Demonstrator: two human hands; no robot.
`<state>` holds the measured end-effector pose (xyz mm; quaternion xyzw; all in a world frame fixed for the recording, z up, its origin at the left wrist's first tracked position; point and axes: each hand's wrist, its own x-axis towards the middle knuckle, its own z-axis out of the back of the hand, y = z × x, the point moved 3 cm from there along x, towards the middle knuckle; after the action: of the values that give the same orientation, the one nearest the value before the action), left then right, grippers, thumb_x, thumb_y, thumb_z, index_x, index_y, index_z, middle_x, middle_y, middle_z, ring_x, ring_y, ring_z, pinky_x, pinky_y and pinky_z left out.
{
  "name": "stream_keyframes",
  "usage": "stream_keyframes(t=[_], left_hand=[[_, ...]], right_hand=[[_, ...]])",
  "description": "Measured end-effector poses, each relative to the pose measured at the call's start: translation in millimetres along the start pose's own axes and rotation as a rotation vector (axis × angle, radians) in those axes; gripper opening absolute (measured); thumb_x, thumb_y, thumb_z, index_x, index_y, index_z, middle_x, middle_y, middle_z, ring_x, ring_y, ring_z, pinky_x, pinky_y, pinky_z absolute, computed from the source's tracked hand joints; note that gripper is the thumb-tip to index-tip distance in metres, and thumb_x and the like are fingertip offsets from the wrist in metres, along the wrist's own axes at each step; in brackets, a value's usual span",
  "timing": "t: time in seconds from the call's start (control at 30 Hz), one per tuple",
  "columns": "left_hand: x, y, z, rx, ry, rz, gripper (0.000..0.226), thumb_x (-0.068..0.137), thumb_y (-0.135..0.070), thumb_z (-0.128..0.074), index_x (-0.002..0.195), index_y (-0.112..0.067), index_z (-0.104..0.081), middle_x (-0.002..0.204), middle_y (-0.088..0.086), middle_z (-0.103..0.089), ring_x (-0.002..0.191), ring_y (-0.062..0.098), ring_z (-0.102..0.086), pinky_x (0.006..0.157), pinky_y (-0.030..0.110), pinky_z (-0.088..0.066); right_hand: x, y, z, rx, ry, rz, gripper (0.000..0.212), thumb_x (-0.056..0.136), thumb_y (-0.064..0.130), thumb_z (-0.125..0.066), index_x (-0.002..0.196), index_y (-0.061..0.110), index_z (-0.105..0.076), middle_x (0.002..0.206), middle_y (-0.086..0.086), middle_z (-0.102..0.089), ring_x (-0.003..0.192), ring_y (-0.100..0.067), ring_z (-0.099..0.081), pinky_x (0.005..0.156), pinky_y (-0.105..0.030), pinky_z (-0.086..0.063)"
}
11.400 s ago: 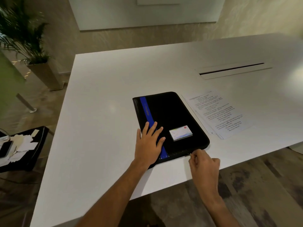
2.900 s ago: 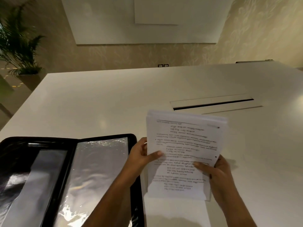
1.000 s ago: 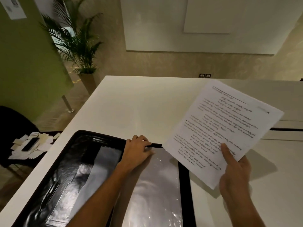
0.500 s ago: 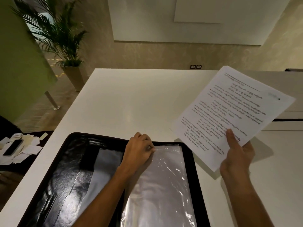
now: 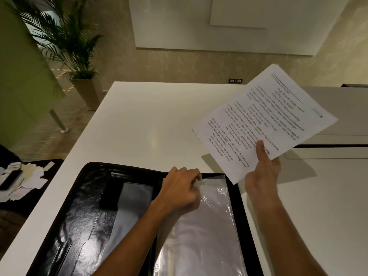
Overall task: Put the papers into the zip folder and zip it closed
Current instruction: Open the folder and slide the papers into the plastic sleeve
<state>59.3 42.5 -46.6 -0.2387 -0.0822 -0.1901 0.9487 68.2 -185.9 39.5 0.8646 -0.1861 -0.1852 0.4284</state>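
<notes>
A black zip folder (image 5: 83,214) with a glossy lining lies opened flat on the white rectangular table (image 5: 139,132), at the near edge closest to the person. Everything else can be placed from it. Its right half carries a clear, crinkled plastic sleeve (image 5: 211,226), shiny under the room light, and a greyish flat pocket (image 5: 131,206) sits on the panel just left of the fold.

The left hand (image 5: 181,192) rests on the folder's far edge, fingers curled and pinching the top corner of the clear plastic sleeve between thumb and fingertips. The forearm crosses the folder's middle.

The right hand (image 5: 262,172) is raised just off the folder's right far corner. It grips a thin stack of white printed papers (image 5: 262,120), thumb pressed on the front near the bottom edge, the other fingers behind. The papers are held in the air, tilted, their upper corner pointing away from the folder; they are outside the folder and cast a shadow on the table beside it.

Beyond the folder to the right, a long dark cable slot (image 5: 330,145) runs in the tabletop. Off the table to the folder's left, a low dark surface holds scattered paper scraps (image 5: 25,180) and a dark phone (image 5: 11,179). Farther off that way stands a potted palm (image 5: 65,42).
</notes>
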Motion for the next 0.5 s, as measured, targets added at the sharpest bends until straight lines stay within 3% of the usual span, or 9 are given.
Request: stream_keyframes(t=[0.07, 0.13, 0.23, 0.4, 0.5], left_hand=[[6, -4, -3, -0.017, -0.014, -0.022, 0.012, 0.085, -0.042, -0.068, 0.095, -0.034, -0.069, 0.084, -0.016, -0.065, 0.084, 0.007, -0.058, 0.082, 0.033, -0.040], [10, -7, -8, -0.052, -0.045, -0.027, 0.021, 0.091, -0.054, -0.069, 0.088, -0.033, -0.073, 0.089, -0.016, -0.066, 0.087, 0.004, -0.058, 0.081, 0.027, -0.035], [12, -9, -11, -0.140, -0.069, 0.004, 0.020, 0.091, -0.051, -0.075, 0.089, -0.031, -0.077, 0.092, -0.017, -0.066, 0.088, 0.002, -0.057, 0.080, 0.015, -0.032], [7, -10, -7, -0.177, -0.074, -0.009, 0.014, 0.098, -0.041, -0.072, 0.107, -0.034, -0.080, 0.099, -0.018, -0.075, 0.094, 0.001, -0.064, 0.083, 0.010, -0.033], [5, -13, 0, -0.177, -0.079, -0.028, 0.015, 0.099, -0.038, -0.069, 0.106, -0.032, -0.081, 0.098, -0.015, -0.078, 0.091, 0.004, -0.067, 0.082, 0.024, -0.048]], right_hand=[[1, -9, -6, -0.010, 0.027, -0.025, 0.044, 0.099, 0.030, -0.081, 0.141, 0.030, -0.068, 0.130, 0.002, -0.080, 0.119, -0.018, -0.078, 0.095, -0.052, -0.066], [2, -16, -12, -0.009, 0.046, -0.041, 0.045, 0.099, 0.032, -0.081, 0.141, 0.033, -0.067, 0.132, 0.001, -0.079, 0.122, -0.021, -0.077, 0.098, -0.056, -0.064], [5, -25, -19, -0.010, 0.054, -0.057, 0.048, 0.098, 0.033, -0.081, 0.143, 0.031, -0.064, 0.134, -0.001, -0.079, 0.124, -0.023, -0.075, 0.100, -0.057, -0.063], [13, -34, -25, -0.005, 0.034, -0.062, 0.050, 0.097, 0.033, -0.083, 0.144, 0.031, -0.064, 0.135, 0.000, -0.078, 0.125, -0.023, -0.075, 0.100, -0.060, -0.062], [13, -38, -27, -0.001, 0.059, -0.064, 0.049, 0.099, 0.031, -0.081, 0.145, 0.030, -0.064, 0.136, -0.001, -0.078, 0.125, -0.023, -0.075, 0.099, -0.060, -0.063]])
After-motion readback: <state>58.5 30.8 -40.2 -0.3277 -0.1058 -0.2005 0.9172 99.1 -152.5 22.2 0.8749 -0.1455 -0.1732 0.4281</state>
